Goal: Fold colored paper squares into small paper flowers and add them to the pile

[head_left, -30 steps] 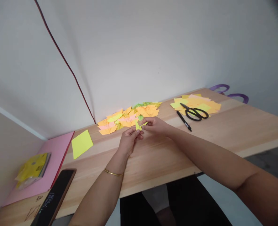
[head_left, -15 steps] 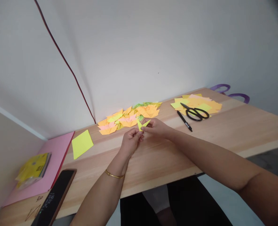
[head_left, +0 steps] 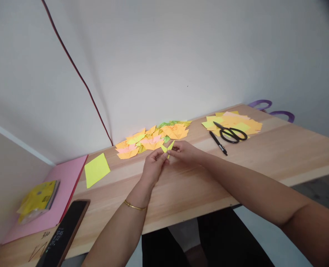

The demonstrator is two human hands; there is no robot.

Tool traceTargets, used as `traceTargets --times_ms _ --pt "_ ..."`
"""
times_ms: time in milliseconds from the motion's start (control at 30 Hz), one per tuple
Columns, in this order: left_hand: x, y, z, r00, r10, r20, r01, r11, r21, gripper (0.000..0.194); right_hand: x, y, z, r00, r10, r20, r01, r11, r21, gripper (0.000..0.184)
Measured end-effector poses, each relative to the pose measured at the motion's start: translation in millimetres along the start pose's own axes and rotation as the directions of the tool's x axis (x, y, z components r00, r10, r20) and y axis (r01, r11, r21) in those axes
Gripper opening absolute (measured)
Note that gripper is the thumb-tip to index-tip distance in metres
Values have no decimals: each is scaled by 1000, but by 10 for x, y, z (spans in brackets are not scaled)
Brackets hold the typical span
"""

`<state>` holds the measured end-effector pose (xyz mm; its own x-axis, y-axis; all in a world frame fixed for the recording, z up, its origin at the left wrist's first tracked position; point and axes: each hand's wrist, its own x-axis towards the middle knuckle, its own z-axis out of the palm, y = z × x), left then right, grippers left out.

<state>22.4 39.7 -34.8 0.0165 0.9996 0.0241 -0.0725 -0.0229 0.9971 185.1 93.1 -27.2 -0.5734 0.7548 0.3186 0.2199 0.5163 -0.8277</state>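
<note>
Grip: two bare hands meet over the tabletop, fingers of the left hand (head_left: 154, 165) and right hand (head_left: 186, 152) closed in a pinch on one small piece, the thumbs nearly together.
Folded yellow paper: one, (head_left: 167, 148) held between both hands, two points spread upward in a V.
Bangle: one, gold, (head_left: 135, 205) on the left wrist, just below the grip.
Folded paper pieces: a heap (head_left: 153, 140) of orange, pink, yellow and green just beyond the grip, overlapping too much to count.
Pen: one, black, (head_left: 218, 143) to the right of the grip.
Scissors: one pair, black-handled, (head_left: 232, 134) farther right, blades on the loose papers.
Loose papers: one spread pile (head_left: 253, 126), sheets uncountable, right of the grip.
Yellow square: one stack or sheet, (head_left: 97, 170) left of the grip.
Phone: one, dark-screened, (head_left: 65, 231) nearer the wearer, lower left.
Pink board: one, (head_left: 65, 178) far left, bearing one yellow packet (head_left: 39, 200).
Purple loops: two, (head_left: 283, 113) past the table's far right edge.
</note>
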Motion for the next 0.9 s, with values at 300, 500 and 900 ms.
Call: traceTargets --times_ms 300,500,900 --pt "39 1 -43 994 35 -105 -38 999 -28 22 -14 -21 22 999 41 32 -40 999 -6 20" --pt "30 -6 -55 998 54 -41 -53 998 30 23 -5 -35 10 1000 13 -7 -13 999 -48 18" --pt "46 9 -115 985 163 -47 -146 957 250 16 -5 -11 50 1000 1 4 -1 1000 30 20"
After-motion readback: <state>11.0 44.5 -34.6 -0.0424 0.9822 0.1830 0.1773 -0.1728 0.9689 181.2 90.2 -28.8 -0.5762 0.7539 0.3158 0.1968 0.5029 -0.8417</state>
